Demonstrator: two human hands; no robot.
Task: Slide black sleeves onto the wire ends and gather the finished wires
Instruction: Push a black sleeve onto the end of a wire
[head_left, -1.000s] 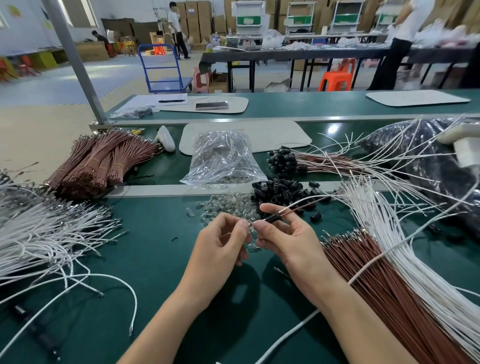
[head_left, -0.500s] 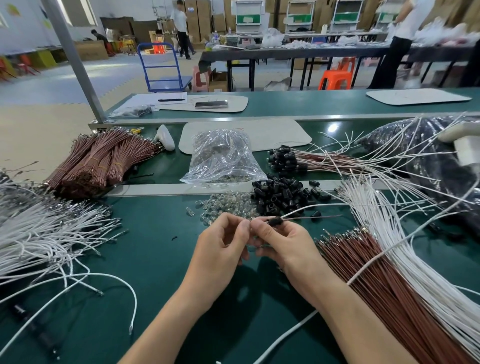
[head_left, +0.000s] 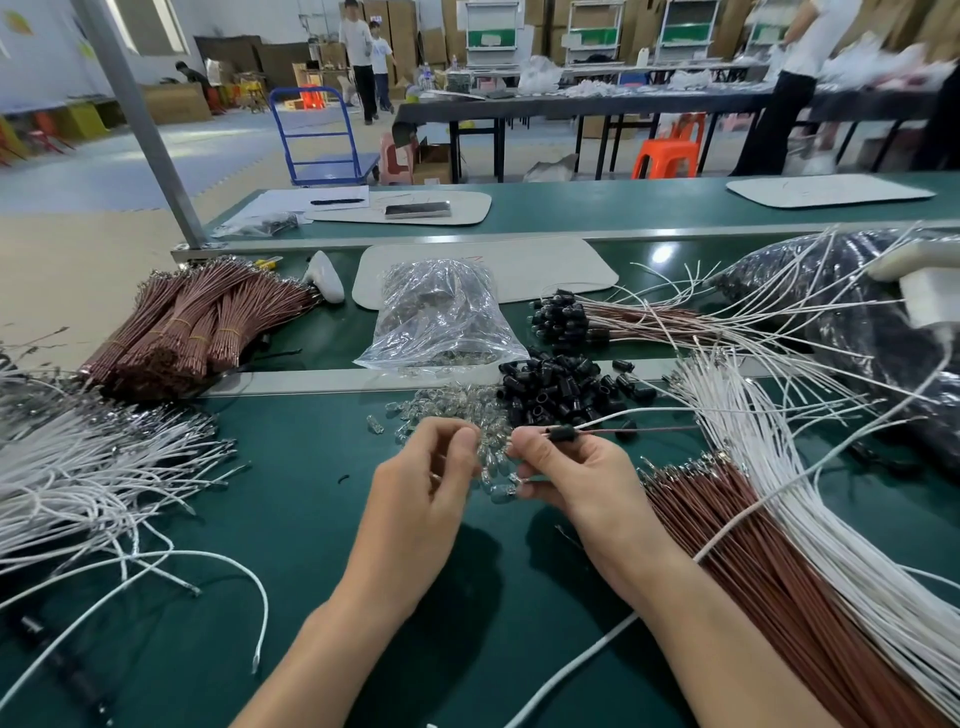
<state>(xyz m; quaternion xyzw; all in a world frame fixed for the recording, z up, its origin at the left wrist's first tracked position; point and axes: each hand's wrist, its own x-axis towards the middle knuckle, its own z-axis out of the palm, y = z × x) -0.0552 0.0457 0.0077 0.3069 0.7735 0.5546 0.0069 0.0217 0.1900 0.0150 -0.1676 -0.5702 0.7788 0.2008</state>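
My right hand (head_left: 566, 478) pinches a black sleeve (head_left: 562, 433) that sits on the ends of a brown wire (head_left: 649, 430) and a white wire (head_left: 644, 411), both running off to the right. My left hand (head_left: 431, 483) hovers just left of it with curled fingers near the small clear bulbs (head_left: 457, 405); whether it holds one I cannot tell. A pile of loose black sleeves (head_left: 561, 384) lies right behind my hands. Finished wires with sleeves (head_left: 566, 319) lie further back.
Loose brown wires (head_left: 753, 545) and white wires (head_left: 831, 519) fan out at the right. More white wires (head_left: 88, 467) lie at the left, tied brown bundles (head_left: 197, 327) behind them. A clear plastic bag (head_left: 441, 317) and a dark bag (head_left: 857, 322) sit at the back.
My hands have drawn slightly apart. The sleeve in my right hand has shifted right along with the wires, which now lie more level.
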